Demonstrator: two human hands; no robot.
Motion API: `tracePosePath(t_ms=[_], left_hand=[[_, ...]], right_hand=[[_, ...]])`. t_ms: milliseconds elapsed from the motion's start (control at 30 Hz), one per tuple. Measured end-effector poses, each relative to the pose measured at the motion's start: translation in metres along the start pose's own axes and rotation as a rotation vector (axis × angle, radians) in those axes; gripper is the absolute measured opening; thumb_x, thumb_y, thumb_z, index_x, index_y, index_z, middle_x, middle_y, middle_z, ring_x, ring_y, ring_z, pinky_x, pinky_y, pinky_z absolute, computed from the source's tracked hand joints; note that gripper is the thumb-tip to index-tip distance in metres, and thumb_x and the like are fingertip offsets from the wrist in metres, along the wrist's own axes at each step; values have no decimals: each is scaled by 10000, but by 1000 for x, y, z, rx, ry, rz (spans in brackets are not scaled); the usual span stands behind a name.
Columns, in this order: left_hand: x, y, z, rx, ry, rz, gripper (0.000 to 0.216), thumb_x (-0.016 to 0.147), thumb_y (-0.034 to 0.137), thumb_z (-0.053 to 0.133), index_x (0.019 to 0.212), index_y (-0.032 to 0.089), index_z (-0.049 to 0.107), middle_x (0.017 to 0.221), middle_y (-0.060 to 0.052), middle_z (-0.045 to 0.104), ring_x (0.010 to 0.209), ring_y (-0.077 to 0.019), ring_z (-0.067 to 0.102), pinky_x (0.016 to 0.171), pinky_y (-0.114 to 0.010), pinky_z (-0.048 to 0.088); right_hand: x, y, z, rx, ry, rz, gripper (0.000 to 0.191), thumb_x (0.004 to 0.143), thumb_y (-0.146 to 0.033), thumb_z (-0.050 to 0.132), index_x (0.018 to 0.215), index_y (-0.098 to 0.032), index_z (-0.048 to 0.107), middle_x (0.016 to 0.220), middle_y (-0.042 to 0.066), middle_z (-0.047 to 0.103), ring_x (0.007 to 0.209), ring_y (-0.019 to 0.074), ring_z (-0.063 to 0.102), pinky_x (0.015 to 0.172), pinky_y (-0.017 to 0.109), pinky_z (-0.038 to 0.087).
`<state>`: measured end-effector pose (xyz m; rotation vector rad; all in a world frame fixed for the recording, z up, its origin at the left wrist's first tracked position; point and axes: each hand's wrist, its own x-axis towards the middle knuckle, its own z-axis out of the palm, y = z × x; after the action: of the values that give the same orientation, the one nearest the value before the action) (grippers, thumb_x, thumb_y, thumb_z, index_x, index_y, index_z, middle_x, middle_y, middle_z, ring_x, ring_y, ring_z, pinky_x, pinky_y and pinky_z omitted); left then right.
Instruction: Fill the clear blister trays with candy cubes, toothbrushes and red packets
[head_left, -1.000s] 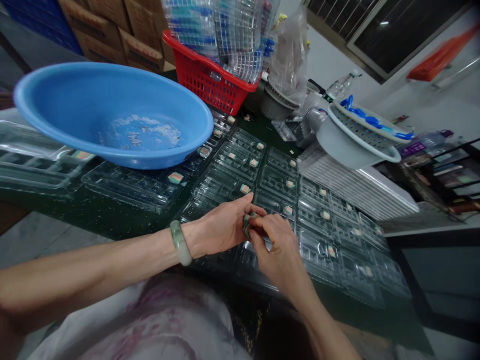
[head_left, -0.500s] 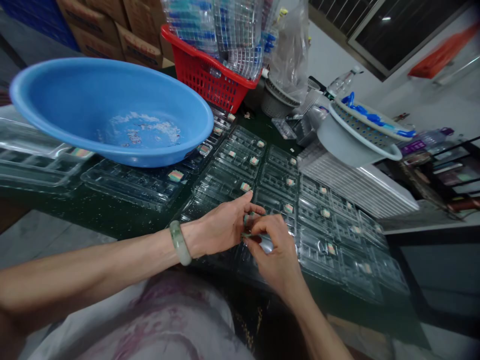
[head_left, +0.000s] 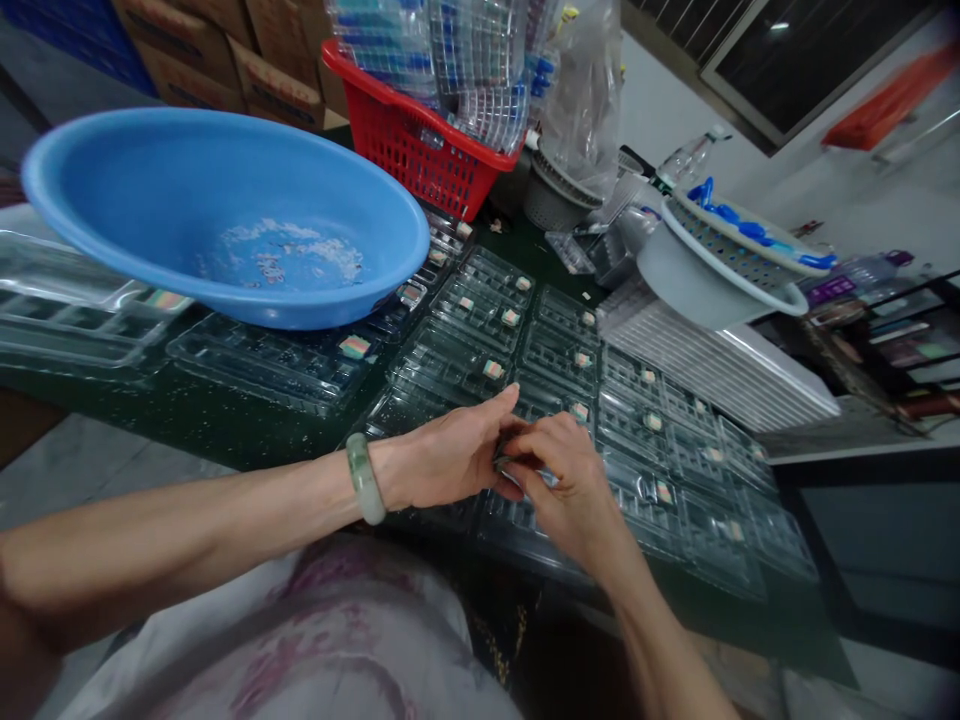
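Note:
My left hand (head_left: 461,455), with a green jade bangle (head_left: 365,478) at its wrist, is curled with its palm toward my right hand. My right hand (head_left: 566,475) pinches at the left fingers. Between them shows only the thin dark edge of a small piece; its kind is hidden by the fingers. Under both hands lie rows of clear plastic trays (head_left: 517,515) with moulded compartments. Many of these carry a small stack of striped pieces (head_left: 493,369), orange, white and green, in one compartment.
A large blue basin (head_left: 225,200) with white bits inside stands at the left, over some trays. Behind it is a red basket (head_left: 427,140) full of clear plastic packs. At the right, a grey-white basin (head_left: 694,275) under a colander (head_left: 750,235) sits by a stack of clear trays (head_left: 720,350).
Both hands have shifted slightly right. The right fingers have closed in against the left ones, and the greenish piece seen between them is now mostly covered.

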<state>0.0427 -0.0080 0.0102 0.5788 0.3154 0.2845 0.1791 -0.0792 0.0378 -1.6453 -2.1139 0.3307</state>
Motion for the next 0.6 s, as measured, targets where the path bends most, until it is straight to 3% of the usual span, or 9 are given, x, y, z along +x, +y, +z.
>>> tracePosePath(t_ms=[167, 300, 433, 600], left_hand=[[-1, 0, 1, -32, -16, 1, 513, 844, 598, 381, 822, 133, 596, 759, -42, 532, 786, -175, 490, 736, -328, 381], [-2, 4, 2, -136, 79, -38, 481, 840, 584, 400, 833, 138, 580, 767, -47, 538, 796, -179, 495, 737, -320, 384], [-4, 8, 0, -184, 126, -18, 486, 832, 602, 398, 798, 147, 565, 695, -23, 494, 712, -156, 486, 704, -310, 395], [-4, 9, 0, -134, 132, 27, 448, 854, 541, 413, 980, 131, 544, 811, -67, 548, 789, -185, 529, 748, -348, 417]], right_hand=[[-1, -1, 7, -125, 61, 0, 162, 798, -151, 593, 943, -220, 615, 832, 10, 605, 840, 183, 459, 728, 358, 346], [-5, -1, 17, -158, 213, -68, 113, 825, -154, 556, 869, -218, 638, 843, 25, 599, 843, 185, 456, 733, 368, 358], [-12, 0, 21, -53, 327, -79, 108, 802, -110, 575, 831, -202, 623, 885, 32, 586, 878, 178, 468, 777, 367, 391], [-21, 3, 8, 146, 302, 51, 94, 787, -119, 602, 822, -205, 604, 895, 23, 569, 892, 162, 493, 785, 340, 415]])
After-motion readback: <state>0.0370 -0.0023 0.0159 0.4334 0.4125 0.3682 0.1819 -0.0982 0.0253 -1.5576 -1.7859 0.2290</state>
